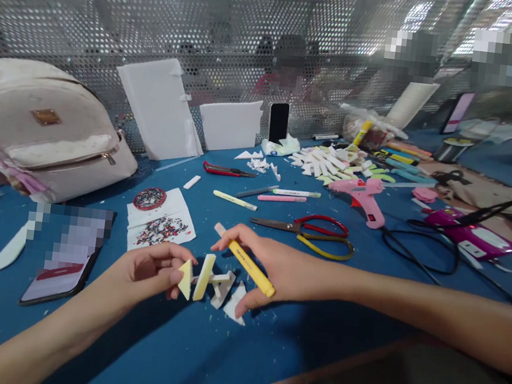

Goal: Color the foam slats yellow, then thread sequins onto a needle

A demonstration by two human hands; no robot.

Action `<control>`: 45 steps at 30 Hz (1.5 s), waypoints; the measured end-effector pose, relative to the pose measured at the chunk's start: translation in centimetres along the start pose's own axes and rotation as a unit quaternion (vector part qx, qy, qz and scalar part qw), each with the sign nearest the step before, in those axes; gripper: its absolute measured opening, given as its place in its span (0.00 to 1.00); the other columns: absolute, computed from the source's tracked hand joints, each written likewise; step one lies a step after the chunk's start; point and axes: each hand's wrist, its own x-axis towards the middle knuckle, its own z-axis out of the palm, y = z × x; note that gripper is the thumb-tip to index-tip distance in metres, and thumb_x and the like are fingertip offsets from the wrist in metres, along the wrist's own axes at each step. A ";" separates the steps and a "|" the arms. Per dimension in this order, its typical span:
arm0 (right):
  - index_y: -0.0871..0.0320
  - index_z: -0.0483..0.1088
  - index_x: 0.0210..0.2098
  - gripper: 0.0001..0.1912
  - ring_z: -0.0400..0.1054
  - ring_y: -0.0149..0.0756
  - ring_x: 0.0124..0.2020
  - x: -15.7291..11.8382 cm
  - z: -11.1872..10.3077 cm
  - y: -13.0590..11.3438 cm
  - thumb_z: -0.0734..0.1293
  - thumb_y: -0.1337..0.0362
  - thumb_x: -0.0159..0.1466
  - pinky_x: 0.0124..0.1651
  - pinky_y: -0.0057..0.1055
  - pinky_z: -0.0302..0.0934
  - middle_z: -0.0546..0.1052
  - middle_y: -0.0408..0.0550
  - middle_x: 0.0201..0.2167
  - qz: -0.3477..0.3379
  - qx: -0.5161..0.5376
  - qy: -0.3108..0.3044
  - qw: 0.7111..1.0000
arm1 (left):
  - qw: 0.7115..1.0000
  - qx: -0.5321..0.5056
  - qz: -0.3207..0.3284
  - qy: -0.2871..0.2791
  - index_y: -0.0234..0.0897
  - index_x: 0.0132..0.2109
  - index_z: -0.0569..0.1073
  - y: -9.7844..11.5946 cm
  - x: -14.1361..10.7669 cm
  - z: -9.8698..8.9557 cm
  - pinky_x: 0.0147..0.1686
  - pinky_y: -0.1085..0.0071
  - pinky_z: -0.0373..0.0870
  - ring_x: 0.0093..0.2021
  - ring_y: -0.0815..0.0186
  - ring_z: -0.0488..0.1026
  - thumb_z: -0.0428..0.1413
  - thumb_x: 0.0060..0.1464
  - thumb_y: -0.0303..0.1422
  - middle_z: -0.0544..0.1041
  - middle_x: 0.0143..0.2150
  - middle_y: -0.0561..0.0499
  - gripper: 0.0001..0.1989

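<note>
My left hand (157,270) pinches the yellow triangular end of a small foam assembly (204,277), built of yellow and white pieces joined by thin white strips. The assembly is held tilted just above the blue table. My right hand (270,267) is at its right, with a yellow marker (251,268) lying slantwise across the hand between thumb and fingers. The right thumb tip is at a white foam piece (236,304); whether that piece joins the assembly I cannot tell.
Red-and-yellow-handled scissors (320,230), several markers (235,200) and a red cutter (228,170) lie beyond my hands. A pink glue gun (361,198) and cable are to the right. Foam strips (324,161) are heaped behind. Paper with glitter bits (161,230), a phone (67,263) and backpack (51,125) are leftward.
</note>
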 end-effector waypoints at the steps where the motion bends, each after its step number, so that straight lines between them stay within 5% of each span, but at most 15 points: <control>1: 0.53 0.57 0.59 0.42 0.69 0.43 0.53 0.0 0.7 0.4 0.81 0.57 0.52 0.50 0.31 0.63 0.71 0.50 0.56 0.010 -0.004 -0.009 1.000 | 1.000 -0.004 0.005 -0.005 0.38 0.45 0.80 0.1 0.1 0.1 0.33 0.75 0.67 0.32 0.69 0.69 0.66 0.57 0.40 0.74 0.35 0.51 0.12; 5: 0.55 0.57 0.55 0.45 0.70 0.42 0.46 0.2 2.9 0.8 0.83 0.56 0.48 0.46 0.33 0.64 0.73 0.48 0.47 0.040 0.011 0.009 0.999 | 0.999 -0.030 0.013 -0.023 0.37 0.42 0.79 1.1 0.4 1.0 0.33 0.76 0.68 0.32 0.69 0.70 0.67 0.56 0.39 0.75 0.34 0.51 0.11; 8: 0.54 0.57 0.52 0.39 0.71 0.37 0.47 0.5 3.4 0.4 0.82 0.59 0.51 0.45 0.30 0.66 0.72 0.46 0.47 0.016 0.176 0.010 0.984 | 0.999 -0.049 0.009 -0.012 0.38 0.43 0.79 2.0 0.3 1.6 0.35 0.75 0.70 0.32 0.70 0.70 0.68 0.55 0.37 0.76 0.35 0.51 0.11; 13: 0.56 0.58 0.51 0.34 0.74 0.35 0.46 0.4 2.3 0.0 0.80 0.57 0.55 0.42 0.27 0.69 0.73 0.54 0.53 0.016 0.421 -0.105 0.901 | 0.999 -0.003 0.047 -0.008 0.39 0.42 0.79 2.4 0.7 0.8 0.36 0.75 0.71 0.34 0.68 0.72 0.66 0.57 0.39 0.76 0.35 0.51 0.10; 22: 0.59 0.65 0.60 0.20 0.79 0.34 0.44 -0.7 -0.1 0.4 0.63 0.56 0.73 0.43 0.24 0.68 0.72 0.62 0.60 0.080 0.557 -0.193 0.804 | 0.986 0.123 0.103 0.052 0.41 0.44 0.79 2.6 0.7 -1.3 0.37 0.74 0.73 0.37 0.65 0.73 0.65 0.57 0.42 0.77 0.38 0.49 0.12; 27: 0.60 0.67 0.57 0.19 0.81 0.33 0.38 -0.8 -1.0 1.7 0.61 0.54 0.74 0.35 0.20 0.71 0.78 0.60 0.53 0.107 0.526 -0.149 0.830 | 0.990 0.110 0.055 0.064 0.41 0.46 0.78 2.2 0.8 -0.7 0.41 0.72 0.72 0.38 0.64 0.73 0.66 0.56 0.44 0.77 0.38 0.50 0.15; 31: 0.59 0.66 0.55 0.21 0.81 0.37 0.29 -0.8 -1.8 2.5 0.67 0.53 0.70 0.23 0.19 0.68 0.79 0.51 0.38 0.146 0.467 -0.088 0.868 | 0.997 0.059 0.041 0.017 0.38 0.44 0.78 0.4 1.0 -0.3 0.37 0.73 0.72 0.33 0.67 0.72 0.67 0.53 0.44 0.74 0.31 0.53 0.17; 35: 0.59 0.67 0.52 0.22 0.78 0.33 0.23 -0.9 -2.2 2.6 0.70 0.51 0.67 0.21 0.18 0.66 0.77 0.45 0.31 0.162 0.392 -0.080 0.902 | 0.999 0.007 0.039 -0.038 0.39 0.46 0.77 -1.7 0.8 0.2 0.38 0.72 0.73 0.33 0.68 0.75 0.65 0.57 0.43 0.74 0.32 0.54 0.15; 45: 0.55 0.62 0.56 0.24 0.74 0.25 0.21 -0.6 -1.9 3.5 0.69 0.50 0.67 0.21 0.18 0.65 0.77 0.45 0.37 0.154 0.305 -0.085 0.936 | 0.996 -0.034 0.001 -0.086 0.38 0.46 0.74 -3.4 1.3 0.7 0.35 0.75 0.75 0.35 0.68 0.80 0.67 0.53 0.28 0.77 0.36 0.53 0.14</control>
